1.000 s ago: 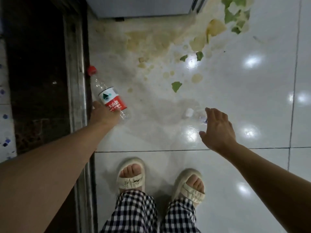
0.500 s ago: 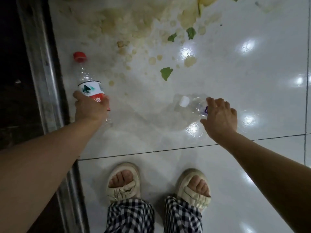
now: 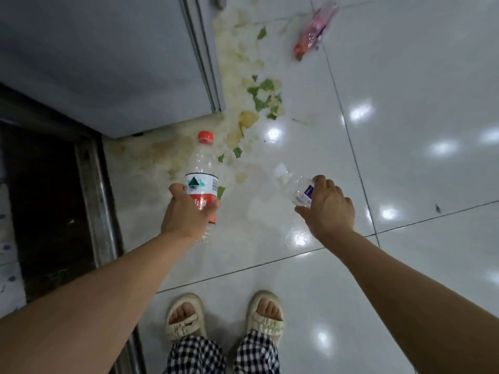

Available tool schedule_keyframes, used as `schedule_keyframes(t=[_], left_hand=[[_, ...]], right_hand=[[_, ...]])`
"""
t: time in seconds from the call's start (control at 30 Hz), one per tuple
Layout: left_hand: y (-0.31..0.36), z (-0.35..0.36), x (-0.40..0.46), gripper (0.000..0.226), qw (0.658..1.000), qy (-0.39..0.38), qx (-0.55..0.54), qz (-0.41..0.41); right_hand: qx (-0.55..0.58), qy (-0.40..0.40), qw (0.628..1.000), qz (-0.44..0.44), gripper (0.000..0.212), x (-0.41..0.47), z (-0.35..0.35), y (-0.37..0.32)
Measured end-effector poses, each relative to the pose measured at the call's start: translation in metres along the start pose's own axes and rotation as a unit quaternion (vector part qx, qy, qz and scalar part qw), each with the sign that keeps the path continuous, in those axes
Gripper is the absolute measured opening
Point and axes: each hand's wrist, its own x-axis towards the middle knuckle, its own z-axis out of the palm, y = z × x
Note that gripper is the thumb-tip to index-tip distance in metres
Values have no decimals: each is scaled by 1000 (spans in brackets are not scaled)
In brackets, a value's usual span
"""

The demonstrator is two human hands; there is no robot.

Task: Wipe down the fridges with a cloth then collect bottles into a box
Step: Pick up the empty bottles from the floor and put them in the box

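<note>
- Head view, looking down at a glossy white tiled floor point(image 3: 405, 265): two bare forearms are stretched forward, and sandalled feet point(image 3: 186, 317) below checked trousers are seen at 6 o'clock.
- The left hand point(image 3: 186, 214) is wrapped round the red-labelled lower half of a clear red-capped bottle point(image 3: 201, 168), whose cap points toward 12 o'clock.
- The right hand point(image 3: 328, 206) is closed over the base of a smaller clear bottle point(image 3: 293, 184) with a white cap, tilted toward 10 o'clock.
- Both bottles appear to be lifted off the floor. No box is visible, so it must still be found.
- Risk, as a judgement: the thin, seemingly empty bottles could buckle or slip if squeezed loosely.
- A yellowish spill with green leaf scraps point(image 3: 263, 97) is spread from 12 to 1 o'clock, just past the bottles; a slip could be caused by stepping there.
- A grey fridge point(image 3: 108, 63) fills 10 to 11 o'clock; a pink wrapper point(image 3: 314, 31) lies at 1 o'clock; a dark doorway threshold point(image 3: 48, 198) runs along 9 o'clock.
</note>
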Motion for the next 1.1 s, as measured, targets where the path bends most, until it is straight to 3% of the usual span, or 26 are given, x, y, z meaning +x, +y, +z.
schedule_keyframes(t=[0.27, 0.5, 0.73, 1.1], left_hand=[[172, -30, -71, 57, 999, -23, 6, 22], [288, -38, -82, 59, 998, -31, -4, 62], [362, -34, -28, 68, 999, -9, -12, 35], [449, -6, 87, 66, 997, -11, -36, -65]], right_hand=[[39, 10, 998, 44, 59, -10, -167, 67], [74, 26, 995, 65, 56, 15, -263, 97], [72, 26, 995, 65, 54, 97, -326, 104], [104, -73, 988, 87, 58, 284, -349, 101]])
